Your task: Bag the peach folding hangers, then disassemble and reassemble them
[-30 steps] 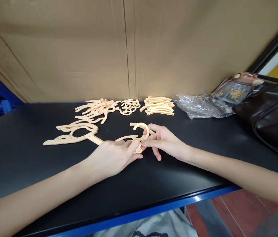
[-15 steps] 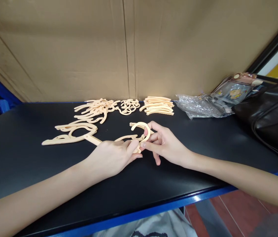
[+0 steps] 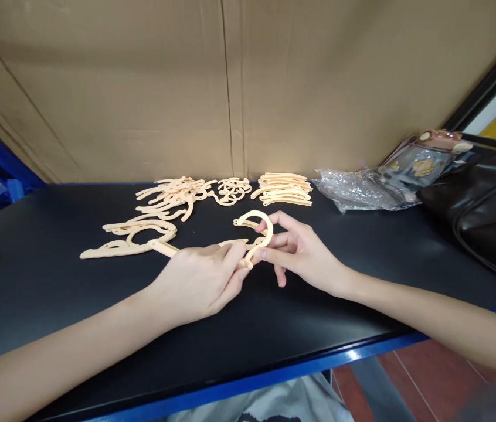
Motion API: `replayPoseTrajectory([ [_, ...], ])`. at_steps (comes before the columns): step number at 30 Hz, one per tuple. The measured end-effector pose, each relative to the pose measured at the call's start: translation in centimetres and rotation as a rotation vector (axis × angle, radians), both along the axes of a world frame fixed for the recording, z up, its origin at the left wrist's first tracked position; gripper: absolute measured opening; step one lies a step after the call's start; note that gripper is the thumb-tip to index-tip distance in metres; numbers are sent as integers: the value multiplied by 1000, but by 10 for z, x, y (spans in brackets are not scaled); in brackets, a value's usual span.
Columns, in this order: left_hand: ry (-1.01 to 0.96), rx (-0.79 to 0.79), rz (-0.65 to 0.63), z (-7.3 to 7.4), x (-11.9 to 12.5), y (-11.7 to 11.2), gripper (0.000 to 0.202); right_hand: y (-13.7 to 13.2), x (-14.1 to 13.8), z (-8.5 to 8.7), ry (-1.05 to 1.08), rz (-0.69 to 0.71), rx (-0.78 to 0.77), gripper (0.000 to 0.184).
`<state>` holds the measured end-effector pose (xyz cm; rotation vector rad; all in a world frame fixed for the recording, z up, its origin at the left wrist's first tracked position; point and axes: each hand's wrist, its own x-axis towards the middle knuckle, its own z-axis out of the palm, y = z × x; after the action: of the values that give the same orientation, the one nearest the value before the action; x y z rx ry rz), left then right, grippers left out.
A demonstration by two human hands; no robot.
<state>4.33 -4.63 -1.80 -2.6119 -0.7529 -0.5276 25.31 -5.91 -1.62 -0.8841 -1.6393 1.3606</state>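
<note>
My left hand (image 3: 204,275) is closed around a cream plastic hanger arm (image 3: 163,248), whose end sticks out to the left of the knuckles. In my right hand (image 3: 307,255), thumb and fingers pinch a curved hanger hook (image 3: 269,228) of the same colour. The hook's lower end meets the parts at my left fingertips; whether they are joined is hidden by the fingers. Behind my hands, more cream hanger pieces (image 3: 233,241) show partly. Left of them a folded hanger (image 3: 118,249) lies on the black tabletop (image 3: 301,328).
Along the back lie a heap of hanger arms (image 3: 177,190), a pile of loose hooks (image 3: 233,190) and a stack of straight arms (image 3: 286,190). Crumpled clear plastic (image 3: 357,190) and a dark bag (image 3: 489,205) sit at the right. A cardboard wall (image 3: 142,88) stands behind.
The hook has risen slightly and tilted at my left fingertips. My left hand has shifted a little to the left; both hands keep their grip.
</note>
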Motion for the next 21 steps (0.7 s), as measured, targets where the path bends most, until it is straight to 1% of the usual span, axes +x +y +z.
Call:
replayPoseTrajectory([
  [3,-25,20,86,7,-2,0,23,-1,1,4,26,32,15,22],
  [5,-47,-24,110,9,-4,0,25,-1,1,5,11,30,30,21],
  [8,-130,-144,144,13,-5,1,26,4,6,4,-29,-48,84,23],
  [10,-202,-265,192,17,-7,2,26,12,12,3,-122,-139,187,20],
  [11,-247,-340,208,19,-8,2,26,17,16,3,-211,-190,269,17],
  [13,-369,-537,212,24,-10,5,27,25,23,4,-467,-284,458,10],
  [15,-518,-799,190,30,-11,8,28,31,30,5,-733,-336,595,5],
  [16,-586,-943,181,32,-11,9,30,33,31,6,-833,-339,632,7],
  [18,-692,-1205,163,34,-11,11,31,33,32,7,-966,-322,658,17],
  [20,-761,-1397,144,34,-11,12,29,32,30,8,-1054,-295,666,28],
  [21,-796,-1465,137,34,-11,13,28,31,30,9,-1094,-279,664,31],
])
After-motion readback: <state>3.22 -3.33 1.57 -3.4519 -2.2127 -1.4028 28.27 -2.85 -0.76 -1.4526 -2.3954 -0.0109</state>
